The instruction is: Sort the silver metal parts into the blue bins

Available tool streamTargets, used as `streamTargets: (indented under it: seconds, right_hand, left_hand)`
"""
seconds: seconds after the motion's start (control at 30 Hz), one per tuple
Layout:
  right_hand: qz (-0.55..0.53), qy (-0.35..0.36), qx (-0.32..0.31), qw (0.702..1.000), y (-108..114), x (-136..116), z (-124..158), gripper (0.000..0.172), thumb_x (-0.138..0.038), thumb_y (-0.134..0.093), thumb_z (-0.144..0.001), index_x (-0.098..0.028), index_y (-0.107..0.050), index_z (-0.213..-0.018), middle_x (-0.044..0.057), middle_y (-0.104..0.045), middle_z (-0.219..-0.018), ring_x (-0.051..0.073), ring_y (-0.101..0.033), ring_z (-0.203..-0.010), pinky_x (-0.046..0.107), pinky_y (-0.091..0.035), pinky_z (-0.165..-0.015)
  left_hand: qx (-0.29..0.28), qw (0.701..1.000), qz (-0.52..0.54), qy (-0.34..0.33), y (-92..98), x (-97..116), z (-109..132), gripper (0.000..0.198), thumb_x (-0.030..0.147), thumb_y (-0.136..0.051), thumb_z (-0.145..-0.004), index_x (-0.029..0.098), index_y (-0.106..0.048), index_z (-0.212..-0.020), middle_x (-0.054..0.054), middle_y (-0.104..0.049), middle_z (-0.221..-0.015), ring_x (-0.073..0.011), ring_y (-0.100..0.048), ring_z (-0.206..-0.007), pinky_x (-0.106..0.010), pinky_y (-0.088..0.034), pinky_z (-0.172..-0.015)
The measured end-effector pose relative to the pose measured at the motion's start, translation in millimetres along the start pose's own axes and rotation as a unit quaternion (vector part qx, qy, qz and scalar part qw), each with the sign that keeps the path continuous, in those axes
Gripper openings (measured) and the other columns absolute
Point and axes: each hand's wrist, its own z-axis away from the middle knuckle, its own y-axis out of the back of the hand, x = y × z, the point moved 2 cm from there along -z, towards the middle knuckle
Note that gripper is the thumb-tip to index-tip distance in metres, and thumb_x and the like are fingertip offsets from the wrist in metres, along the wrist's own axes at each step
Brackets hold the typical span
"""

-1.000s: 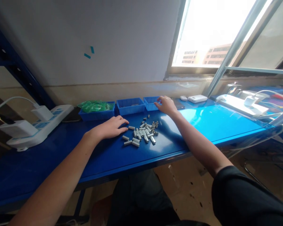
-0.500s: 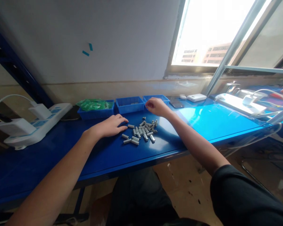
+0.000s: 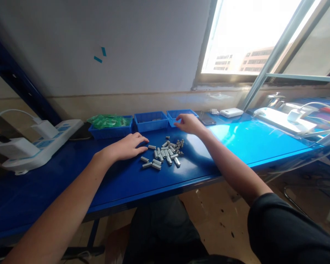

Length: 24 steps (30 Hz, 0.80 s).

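Left grip (image 3: 128,146) lies low on the blue desk (image 3: 202,161), palm down, thumb and fingers parted wide. Right grip (image 3: 190,124) is in front of the right bin (image 3: 171,119), its fingers curled narrow towards the thumb; whether it holds anything, I cannot tell.

The desk runs beneath both grips and past them on either side. A long white power strip (image 3: 48,146) lies well to the left of the left grip. Three bins stand in a row beyond the left grip: the left bin (image 3: 112,133), heaped with green packets (image 3: 108,121); the middle bin (image 3: 153,126), with something too small to make out inside; and the right bin, partly hidden behind the right grip. I cannot tell whether those two touch.

A dark phone (image 3: 206,118) lies just right of the right grip, and a white box (image 3: 231,112) sits farther right. Silver metal rods (image 3: 161,157) lie loosely piled between the grips, on the near side of the right one. One rod (image 3: 151,147) is just beside the left grip's fingertips. Smallest are the metal screws (image 3: 178,145), clustered at the rods' right edge; their exact shape is unclear.
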Motion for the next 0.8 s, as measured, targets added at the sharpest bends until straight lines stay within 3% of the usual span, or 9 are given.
streamTargets:
  seconds: [0.07, 0.13, 0.33, 0.4, 0.47, 0.53, 0.6, 0.67, 0.8]
  right_hand:
    - [0.007, 0.050, -0.111, 0.993, -14, -20, 6, 0.030, -0.039, -0.061, -0.082, -0.019, -0.069, -0.103, 0.005, -0.070, -0.087, 0.019, -0.063, -0.080, 0.026, -0.045, -0.071]
    - [0.021, 0.073, -0.160, 0.984, -23, -36, 11, 0.025, -0.032, -0.061, -0.082, -0.019, -0.070, -0.101, 0.005, -0.071, -0.092, 0.019, -0.064, -0.083, 0.024, -0.043, -0.068]
    - [-0.012, 0.083, -0.170, 0.982, -26, -45, 13, 0.018, -0.011, -0.056, -0.074, -0.016, -0.071, -0.083, 0.004, -0.071, -0.080, 0.016, -0.062, -0.074, 0.022, -0.041, -0.065]
    - [-0.053, 0.104, -0.098, 0.988, -15, -43, 11, 0.016, -0.013, -0.056, -0.076, -0.015, -0.070, -0.084, 0.003, -0.069, -0.076, 0.014, -0.060, -0.070, 0.021, -0.042, -0.066]
    - [-0.096, 0.121, 0.046, 0.987, 4, -39, 5, 0.017, -0.018, -0.053, -0.082, -0.015, -0.068, -0.089, 0.004, -0.067, -0.080, 0.013, -0.059, -0.071, 0.022, -0.043, -0.069]
    - [-0.115, 0.101, 0.221, 0.963, 22, -28, -2, 0.024, -0.022, -0.044, -0.089, -0.015, -0.065, -0.097, 0.006, -0.066, -0.089, 0.013, -0.058, -0.076, 0.025, -0.044, -0.076]
    - [-0.093, 0.045, 0.315, 0.943, 32, -13, -8, 0.028, -0.020, -0.039, -0.090, -0.015, -0.064, -0.102, 0.008, -0.065, -0.094, 0.015, -0.057, -0.081, 0.028, -0.044, -0.080]
    - [-0.048, -0.001, 0.248, 0.968, 31, 1, -13, 0.026, -0.019, -0.046, -0.086, -0.014, -0.065, -0.103, 0.008, -0.066, -0.089, 0.017, -0.057, -0.081, 0.029, -0.043, -0.078]
    - [-0.025, 0.031, -0.035, 0.999, 20, 6, 3, 0.029, -0.029, -0.058, -0.082, -0.018, -0.067, -0.108, 0.002, -0.066, -0.079, 0.014, -0.058, -0.072, 0.024, -0.042, -0.069]
  left_hand:
    - [-0.001, 1.000, -0.009, -0.003, 0.2, 0, 0, 0.057, 0.057, -0.038, -0.086, 0.025, -0.053, -0.131, -0.008, -0.049, -0.134, -0.0282, -0.046, -0.120, -0.039, -0.036, -0.104]
    - [0.003, 1.000, -0.013, -0.008, 0.6, 1, 0, 0.058, 0.058, -0.038, -0.086, 0.024, -0.052, -0.131, -0.008, -0.049, -0.133, -0.0280, -0.047, -0.120, -0.039, -0.036, -0.104]
    - [-0.005, 1.000, -0.016, -0.004, 1.1, 2, 1, 0.057, 0.057, -0.037, -0.087, 0.024, -0.051, -0.132, -0.008, -0.049, -0.133, -0.0281, -0.046, -0.120, -0.040, -0.038, -0.103]
    - [0.000, 1.000, -0.018, -0.010, 0.7, 1, 1, 0.057, 0.056, -0.037, -0.087, 0.023, -0.052, -0.131, -0.008, -0.049, -0.132, -0.0279, -0.047, -0.120, -0.039, -0.037, -0.103]
    - [0.005, 1.000, -0.018, -0.017, 0.3, 0, 0, 0.057, 0.056, -0.037, -0.087, 0.023, -0.052, -0.131, -0.008, -0.049, -0.133, -0.0274, -0.047, -0.120, -0.039, -0.036, -0.104]
    - [0.002, 1.000, -0.016, -0.016, 0.1, 0, 0, 0.057, 0.057, -0.036, -0.087, 0.024, -0.051, -0.132, -0.008, -0.048, -0.134, -0.0270, -0.046, -0.121, -0.038, -0.036, -0.104]
    - [-0.005, 1.000, -0.016, -0.008, 0.4, 0, 0, 0.058, 0.058, -0.036, -0.087, 0.025, -0.050, -0.133, -0.007, -0.047, -0.136, -0.0272, -0.045, -0.122, -0.038, -0.037, -0.104]
    - [-0.007, 1.000, -0.016, -0.003, 0.9, 1, 1, 0.058, 0.058, -0.036, -0.088, 0.026, -0.050, -0.134, -0.007, -0.047, -0.137, -0.0272, -0.045, -0.122, -0.037, -0.038, -0.103]
    - [-0.005, 1.000, -0.008, -0.005, 1.1, 1, 2, 0.057, 0.057, -0.037, -0.088, 0.026, -0.050, -0.133, -0.007, -0.047, -0.136, -0.0265, -0.045, -0.122, -0.037, -0.037, -0.104]
